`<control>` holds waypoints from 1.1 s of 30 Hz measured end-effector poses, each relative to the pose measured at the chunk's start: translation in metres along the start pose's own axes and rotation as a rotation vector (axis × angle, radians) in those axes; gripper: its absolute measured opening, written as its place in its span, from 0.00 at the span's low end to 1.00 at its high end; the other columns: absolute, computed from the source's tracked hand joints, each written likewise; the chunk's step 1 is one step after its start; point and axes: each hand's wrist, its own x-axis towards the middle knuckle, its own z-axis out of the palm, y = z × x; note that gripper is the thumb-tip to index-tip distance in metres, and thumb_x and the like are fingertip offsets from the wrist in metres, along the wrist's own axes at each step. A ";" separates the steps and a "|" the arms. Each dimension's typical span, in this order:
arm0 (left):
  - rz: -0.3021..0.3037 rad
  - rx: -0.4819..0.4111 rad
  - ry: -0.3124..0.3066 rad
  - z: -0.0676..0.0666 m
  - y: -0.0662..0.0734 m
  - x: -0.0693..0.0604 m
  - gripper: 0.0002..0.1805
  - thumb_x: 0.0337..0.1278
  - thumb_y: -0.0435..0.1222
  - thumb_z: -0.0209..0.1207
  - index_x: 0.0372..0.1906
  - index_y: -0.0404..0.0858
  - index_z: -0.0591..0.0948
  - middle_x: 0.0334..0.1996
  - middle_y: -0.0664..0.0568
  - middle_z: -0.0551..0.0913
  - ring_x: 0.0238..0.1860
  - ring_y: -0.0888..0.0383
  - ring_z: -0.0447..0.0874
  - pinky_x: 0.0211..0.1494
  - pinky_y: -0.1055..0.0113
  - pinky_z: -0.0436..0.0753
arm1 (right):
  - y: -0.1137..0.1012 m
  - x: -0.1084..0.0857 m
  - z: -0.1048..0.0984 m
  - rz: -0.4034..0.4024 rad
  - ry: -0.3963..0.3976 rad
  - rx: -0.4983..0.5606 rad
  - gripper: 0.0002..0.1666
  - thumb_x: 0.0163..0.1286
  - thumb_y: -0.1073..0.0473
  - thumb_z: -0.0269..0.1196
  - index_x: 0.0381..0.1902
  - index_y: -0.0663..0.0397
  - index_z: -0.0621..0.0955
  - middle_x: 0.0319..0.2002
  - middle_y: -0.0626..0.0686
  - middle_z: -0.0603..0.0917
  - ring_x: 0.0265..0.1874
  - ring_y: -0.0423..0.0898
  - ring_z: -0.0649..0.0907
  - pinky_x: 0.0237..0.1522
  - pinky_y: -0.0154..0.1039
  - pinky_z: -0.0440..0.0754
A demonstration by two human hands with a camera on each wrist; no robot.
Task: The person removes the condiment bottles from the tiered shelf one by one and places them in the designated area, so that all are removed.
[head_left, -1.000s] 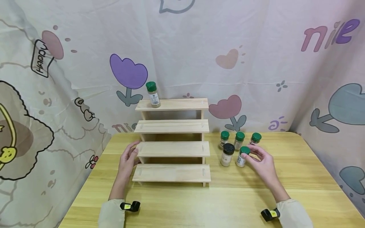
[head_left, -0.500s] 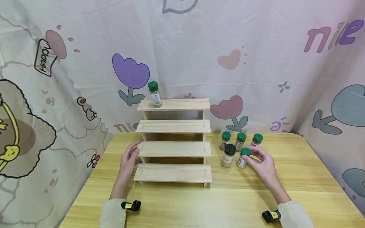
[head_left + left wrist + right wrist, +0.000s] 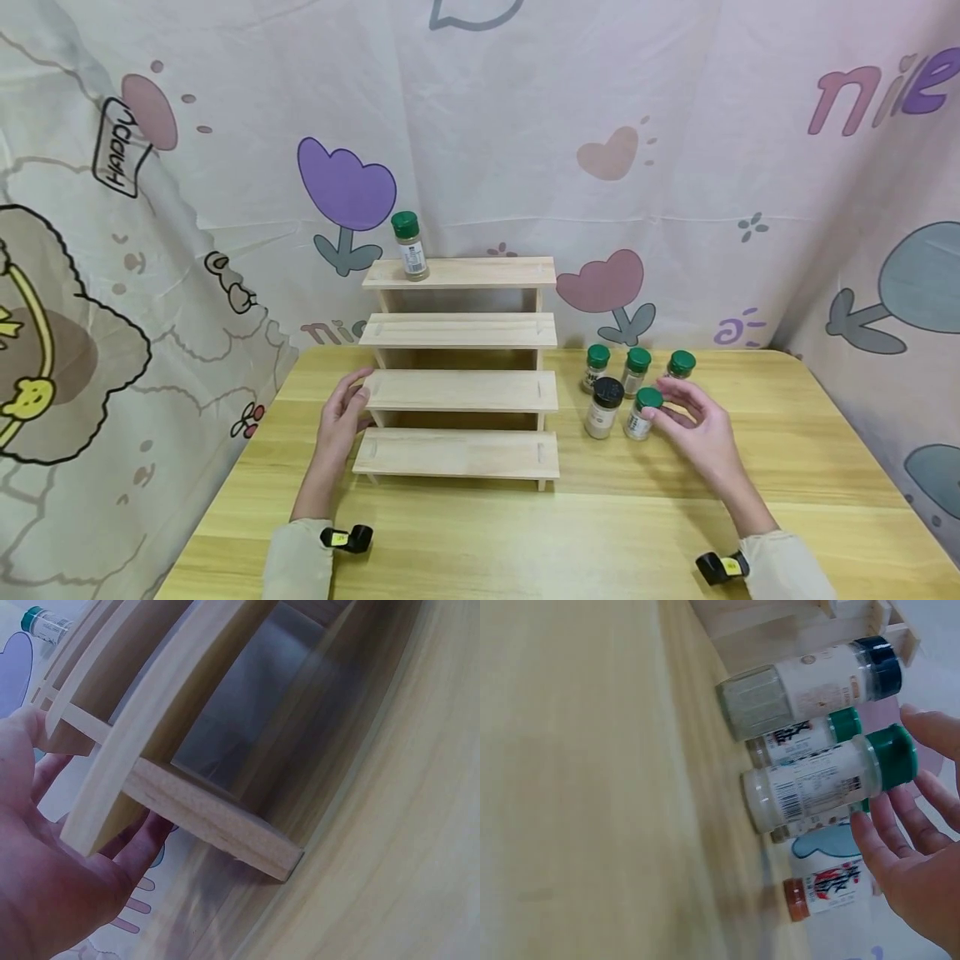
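A four-tier wooden rack [image 3: 457, 392] stands on the table. My left hand [image 3: 341, 421] holds its left side, thumb at a shelf end and fingers reaching behind the side piece, as the left wrist view shows. On the right, my right hand [image 3: 701, 425] is spread around the green cap of a spice jar [image 3: 817, 784], which stands upright on the table. The thumb and fingers lie close to the cap; a firm grip is not visible. Left of that jar is a black-capped spice jar [image 3: 602, 408].
Behind stand green-capped jars: a left one [image 3: 595, 367], a middle one [image 3: 637, 369] and a right one [image 3: 681, 365]. Another green-capped jar [image 3: 411, 246] is on the rack's top shelf. A patterned cloth [image 3: 487, 125] hangs behind the wooden table [image 3: 480, 542].
My right hand has shifted slightly right, and its thumb now covers less of the green cap. The left hand keeps its place on the rack. The head view has shifted slightly.
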 end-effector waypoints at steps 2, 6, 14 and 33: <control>0.002 0.002 0.003 0.000 -0.004 0.001 0.24 0.83 0.41 0.47 0.75 0.37 0.68 0.53 0.60 0.80 0.53 0.59 0.79 0.51 0.61 0.85 | -0.005 0.000 -0.001 -0.016 0.018 0.017 0.29 0.67 0.66 0.72 0.64 0.66 0.77 0.59 0.59 0.82 0.54 0.38 0.81 0.55 0.30 0.80; 0.015 0.024 0.011 -0.001 -0.013 0.004 0.25 0.83 0.45 0.47 0.75 0.42 0.69 0.54 0.58 0.80 0.54 0.58 0.78 0.51 0.62 0.84 | -0.015 0.001 -0.002 -0.067 0.052 0.071 0.26 0.67 0.69 0.70 0.61 0.69 0.78 0.56 0.62 0.82 0.52 0.43 0.82 0.55 0.30 0.80; 0.021 0.052 0.015 -0.003 -0.018 0.001 0.25 0.82 0.48 0.47 0.75 0.46 0.70 0.58 0.55 0.78 0.57 0.57 0.76 0.50 0.64 0.84 | -0.041 0.000 -0.001 -0.145 0.067 0.187 0.22 0.67 0.75 0.67 0.58 0.74 0.78 0.54 0.59 0.83 0.55 0.46 0.83 0.58 0.35 0.79; 0.020 0.027 0.018 0.000 -0.017 0.004 0.26 0.82 0.48 0.48 0.75 0.42 0.69 0.54 0.58 0.79 0.54 0.59 0.79 0.50 0.66 0.84 | -0.099 0.022 0.044 -0.329 -0.093 0.369 0.20 0.70 0.76 0.63 0.59 0.74 0.78 0.55 0.72 0.79 0.57 0.53 0.82 0.60 0.41 0.80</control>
